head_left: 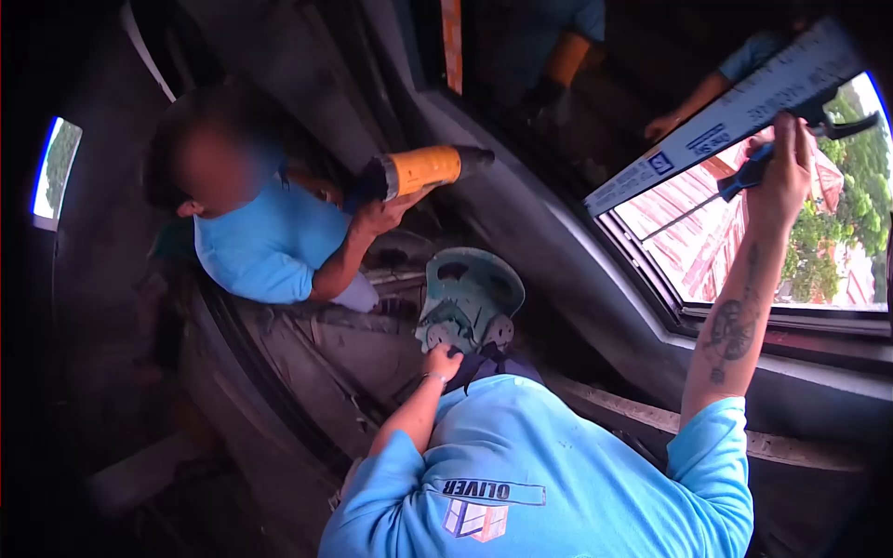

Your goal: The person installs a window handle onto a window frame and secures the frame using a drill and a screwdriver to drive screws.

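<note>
Raised at the upper right, my right hand (781,177) is closed round the blue handle of a screwdriver (744,172), its long thin shaft slanting down-left across the window opening. Its fingertips reach the lower edge of a window frame bar (716,126) covered in printed film. Beside them a black hooked handle (851,127) sticks out. Low in the middle, in front of my body, my left hand (444,361) is closed at the near end of a green double suction lifter (474,288). The part of the lifter inside its fingers is mostly hidden.
To the left, a co-worker (270,242) in a light blue shirt holds a yellow heat gun (423,172), its nozzle towards the dark sloping frame. A dark reflective pane (577,102) shows reflections. Trees and a reddish roof (688,223) lie beyond the window. A metal ledge (633,409) runs behind my body.
</note>
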### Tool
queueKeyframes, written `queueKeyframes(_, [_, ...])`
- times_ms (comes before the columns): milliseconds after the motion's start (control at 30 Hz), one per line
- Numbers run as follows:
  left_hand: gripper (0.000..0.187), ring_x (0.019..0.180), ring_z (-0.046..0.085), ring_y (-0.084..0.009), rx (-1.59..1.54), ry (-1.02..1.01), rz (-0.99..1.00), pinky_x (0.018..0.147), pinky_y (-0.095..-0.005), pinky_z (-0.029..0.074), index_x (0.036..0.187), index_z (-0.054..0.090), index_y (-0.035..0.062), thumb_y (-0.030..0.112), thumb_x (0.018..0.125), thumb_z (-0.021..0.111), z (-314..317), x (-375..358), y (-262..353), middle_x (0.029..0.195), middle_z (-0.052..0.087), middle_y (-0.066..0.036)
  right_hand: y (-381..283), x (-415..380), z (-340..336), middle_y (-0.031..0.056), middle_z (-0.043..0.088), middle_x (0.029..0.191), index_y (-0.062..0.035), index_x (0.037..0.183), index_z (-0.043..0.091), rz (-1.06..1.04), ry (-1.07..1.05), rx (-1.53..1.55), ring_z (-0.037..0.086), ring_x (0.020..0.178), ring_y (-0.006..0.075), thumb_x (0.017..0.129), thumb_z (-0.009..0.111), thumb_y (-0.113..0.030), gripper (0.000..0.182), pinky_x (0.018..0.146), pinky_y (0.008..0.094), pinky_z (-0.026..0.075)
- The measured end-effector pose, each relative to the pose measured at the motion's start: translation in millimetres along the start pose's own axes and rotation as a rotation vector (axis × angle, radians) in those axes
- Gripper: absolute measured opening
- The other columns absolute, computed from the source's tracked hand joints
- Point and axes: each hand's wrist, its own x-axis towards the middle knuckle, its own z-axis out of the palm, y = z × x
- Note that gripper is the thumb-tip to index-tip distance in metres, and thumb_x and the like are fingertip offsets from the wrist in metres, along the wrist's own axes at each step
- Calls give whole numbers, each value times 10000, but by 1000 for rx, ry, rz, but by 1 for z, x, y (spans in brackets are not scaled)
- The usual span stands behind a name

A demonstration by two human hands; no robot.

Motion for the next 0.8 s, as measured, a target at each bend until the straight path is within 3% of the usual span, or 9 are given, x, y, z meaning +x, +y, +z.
queueKeyframes(67, [500, 1088, 581, -335, 75, -20, -172, 946, -409, 452, 1116, 638, 71, 385, 731, 696, 8, -63, -13, 1141, 624, -178, -19, 12, -13, 104, 639, 873, 24, 1147, 527, -28, 4, -93, 592, 576, 106, 851, 699, -223, 422, 475, 212, 454])
queueKeyframes(100, [484, 1085, 582, -336, 71, 101, -202, 942, -409, 454, 1092, 647, 61, 376, 729, 704, -52, 17, -28, 1131, 626, -184, 17, -1, 21, 126, 638, 930, 27, 1224, 447, -116, 25, 17, 594, 576, 110, 829, 723, -257, 560, 479, 213, 464])
queueKeyframes(133, [487, 1085, 581, -339, 52, 121, -250, 938, -411, 455, 1089, 648, 58, 384, 730, 702, -53, 6, -51, 1130, 626, -188, 19, -8, 21, 134, 635, 956, 23, 1258, 409, -61, 33, -3, 595, 580, 114, 813, 738, -275, 629, 484, 215, 469])
queueKeyframes(233, [484, 1059, 587, -350, -18, 136, -295, 914, -419, 465, 1063, 650, 44, 402, 740, 682, 0, -14, -70, 1108, 629, -200, 16, 3, -2, 146, 616, 1004, 11, 1322, 353, 12, -20, -107, 595, 611, 135, 773, 772, -320, 766, 517, 222, 487])
queueKeyframes(367, [475, 967, 623, -336, -92, 208, -242, 843, -424, 488, 1019, 648, 40, 426, 742, 657, -21, 7, -65, 1020, 662, -168, 35, 10, -13, 140, 558, 1059, -50, 1264, 395, 21, -53, -123, 573, 643, 159, 830, 718, -304, 597, 561, 255, 492])
queueKeyframes(533, [450, 939, 638, -315, -295, 244, -93, 800, -397, 502, 1030, 638, 40, 400, 761, 668, 17, 39, -34, 979, 673, -142, 30, 6, -17, 81, 559, 837, -41, 1199, 480, 38, 14, -142, 569, 566, 149, 799, 755, -249, 527, 482, 240, 478])
queueKeyframes(633, [432, 875, 649, -272, -361, 173, -36, 772, -367, 508, 1026, 627, 23, 348, 754, 715, 22, 43, -30, 917, 673, -126, 44, -80, 3, 39, 561, 720, -9, 1069, 527, 18, 104, -219, 555, 545, 125, 836, 707, -171, 336, 466, 239, 455])
queueKeyframes(700, [384, 795, 633, -250, -378, 166, 33, 734, -357, 505, 995, 613, 9, 295, 765, 725, 30, 51, -38, 831, 646, -118, 123, -159, -20, 50, 594, 710, -77, 973, 548, 199, 7, -245, 549, 550, 114, 824, 685, -150, 215, 480, 234, 437])
queueKeyframes(800, [373, 729, 617, -253, -288, 69, 99, 700, -366, 495, 984, 596, -3, 267, 766, 732, 52, 80, -69, 785, 626, -122, 208, -278, 26, 50, 574, 765, -23, 999, 570, 524, -41, -322, 540, 606, 100, 808, 670, -108, 231, 550, 253, 448])
